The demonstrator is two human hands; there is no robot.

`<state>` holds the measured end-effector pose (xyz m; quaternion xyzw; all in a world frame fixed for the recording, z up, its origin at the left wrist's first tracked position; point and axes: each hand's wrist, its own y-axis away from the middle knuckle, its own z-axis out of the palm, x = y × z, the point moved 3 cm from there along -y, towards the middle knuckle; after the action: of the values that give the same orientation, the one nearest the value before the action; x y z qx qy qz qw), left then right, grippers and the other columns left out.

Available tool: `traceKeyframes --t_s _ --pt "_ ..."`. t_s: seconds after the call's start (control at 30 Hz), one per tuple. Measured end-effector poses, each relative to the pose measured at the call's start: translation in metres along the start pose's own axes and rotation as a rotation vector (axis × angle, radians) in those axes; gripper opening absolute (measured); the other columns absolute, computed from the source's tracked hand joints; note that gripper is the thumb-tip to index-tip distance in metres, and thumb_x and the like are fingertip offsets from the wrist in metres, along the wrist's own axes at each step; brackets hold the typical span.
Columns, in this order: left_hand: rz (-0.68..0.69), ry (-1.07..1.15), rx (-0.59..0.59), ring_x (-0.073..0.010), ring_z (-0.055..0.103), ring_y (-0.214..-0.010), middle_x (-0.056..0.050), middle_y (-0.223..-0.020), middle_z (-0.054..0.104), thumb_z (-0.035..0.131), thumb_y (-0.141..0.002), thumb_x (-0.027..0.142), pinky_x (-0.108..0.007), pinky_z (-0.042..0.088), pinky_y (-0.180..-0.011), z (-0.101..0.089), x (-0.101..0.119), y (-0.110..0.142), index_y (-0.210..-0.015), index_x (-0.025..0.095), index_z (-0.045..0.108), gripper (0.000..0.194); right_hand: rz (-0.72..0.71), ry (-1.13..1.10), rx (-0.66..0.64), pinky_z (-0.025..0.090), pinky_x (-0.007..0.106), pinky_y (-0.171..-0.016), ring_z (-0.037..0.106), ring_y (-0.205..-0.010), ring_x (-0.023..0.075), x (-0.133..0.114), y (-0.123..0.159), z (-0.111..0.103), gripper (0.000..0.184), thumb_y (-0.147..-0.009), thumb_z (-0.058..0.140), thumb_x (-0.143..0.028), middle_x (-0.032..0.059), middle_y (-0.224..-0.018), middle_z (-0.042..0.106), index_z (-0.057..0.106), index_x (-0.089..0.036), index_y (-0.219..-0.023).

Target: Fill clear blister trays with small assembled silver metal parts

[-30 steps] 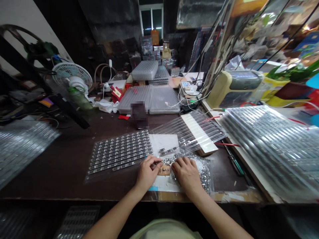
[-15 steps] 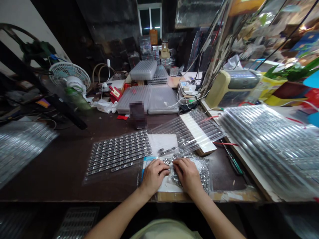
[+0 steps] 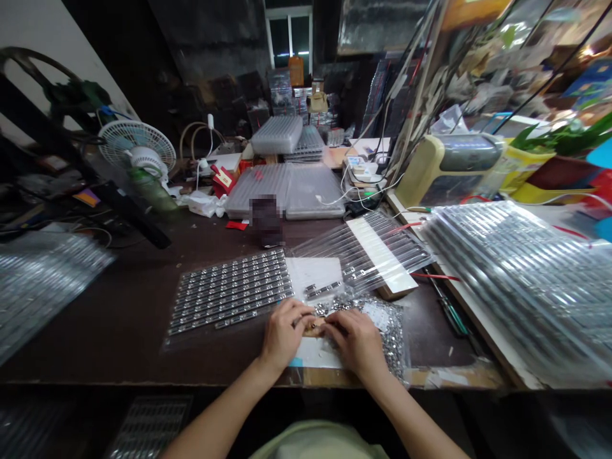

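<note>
My left hand [image 3: 282, 335] is closed in a pinch on a small dark metal part, most of which its fingers cover. Facing it, my right hand [image 3: 358, 338] pinches too; what lies between its fingertips is too small to make out. A small tan patch [image 3: 313, 329] with a tiny metal piece on it shows between the hands. Loose shiny metal parts [image 3: 394, 335] lie in a heap in a clear plastic bag under and beside my right hand. Beyond the fingers, a short metal strip [image 3: 324, 290] rests near a white sheet [image 3: 313, 269].
To the left lies a clear tray filled with rows of metal strips [image 3: 234, 287]. A ribbed clear tray [image 3: 329, 245] with a white bar [image 3: 382, 255] across it is behind the heap. Stacked trays [image 3: 516, 280] and a green-handled screwdriver [image 3: 454, 319] are at right. A fan [image 3: 138, 150] stands back left.
My left hand has shifted a little left, and my right hand slightly nearer me. The tan patch now shows between them. The blue-marked packaging by my left hand is less visible.
</note>
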<state>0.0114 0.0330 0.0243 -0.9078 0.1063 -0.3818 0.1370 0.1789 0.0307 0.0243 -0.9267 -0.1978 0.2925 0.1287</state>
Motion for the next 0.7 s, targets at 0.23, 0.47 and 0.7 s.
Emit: traceKeyframes --t_s 0.23,0.47,0.7 --pt "-0.085 -0.419 0.180 -0.0229 0.054 -0.088 -0.004 -0.090 0.064 0.064 -0.079 0.027 -0.037 0.037 -0.078 -0.054 -0.047 0.013 -0.080 0.027 0.072 0.008 -0.019 0.018 -0.020 0.031 0.031 -0.070 0.053 -0.080 0.0169 -0.015 -0.002 0.016 0.009 -0.084 0.062 -0.032 -0.0008 -0.085 0.068 0.071 -0.032 -0.084" --pt "-0.037 -0.367 0.141 -0.0215 0.057 -0.088 -0.002 -0.089 0.066 0.059 -0.082 0.024 -0.037 0.034 -0.083 -0.054 -0.034 -0.002 -0.082 0.025 0.069 0.010 -0.008 0.024 -0.021 0.030 0.032 -0.069 0.051 -0.081 0.0175 -0.014 -0.002 0.020 0.013 -0.086 0.059 -0.030 0.0002 -0.086 0.066 0.072 -0.033 -0.087" --pt "0.036 -0.283 -0.048 -0.0212 0.059 -0.085 -0.002 -0.083 0.070 0.065 -0.079 0.025 -0.042 0.032 -0.089 -0.002 -0.003 -0.061 -0.075 0.022 0.067 0.005 -0.006 0.125 -0.043 0.030 0.031 -0.069 0.051 -0.083 0.0179 -0.014 -0.002 0.014 0.013 -0.085 0.060 -0.032 0.0010 -0.088 0.064 0.070 -0.033 -0.095"
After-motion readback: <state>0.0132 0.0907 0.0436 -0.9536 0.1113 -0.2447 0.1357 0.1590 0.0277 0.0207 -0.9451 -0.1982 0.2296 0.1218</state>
